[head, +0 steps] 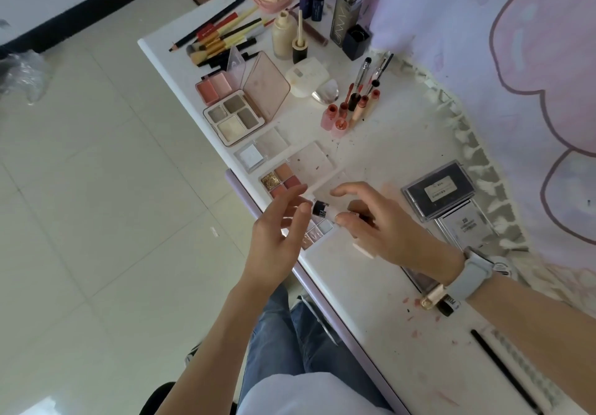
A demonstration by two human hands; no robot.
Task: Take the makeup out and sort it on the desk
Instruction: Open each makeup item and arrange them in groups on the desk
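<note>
My right hand (pixel 383 224) pinches a small white tube with a black end (pixel 323 210) over the near edge of the white desk (pixel 371 302). My left hand (pixel 277 231) is beside it, fingers relaxed and straight, fingertips near the tube's black end. Under the hands lies a small eyeshadow palette (pixel 317 231). Beyond it, open palettes (pixel 283 181) (pixel 233 118) lie in a row along the desk edge. A cluster of lip glosses (pixel 350 108) stands mid-desk. Brushes and pencils (pixel 219 36) lie at the far corner, next to bottles (pixel 285 36).
A black case with a label (pixel 438 189) and a clear lid lie right of my hands. A pink cartoon cloth (pixel 516 92) with a lace edge covers the desk's right side. A black pencil (pixel 503 369) lies near the front. Tiled floor is on the left.
</note>
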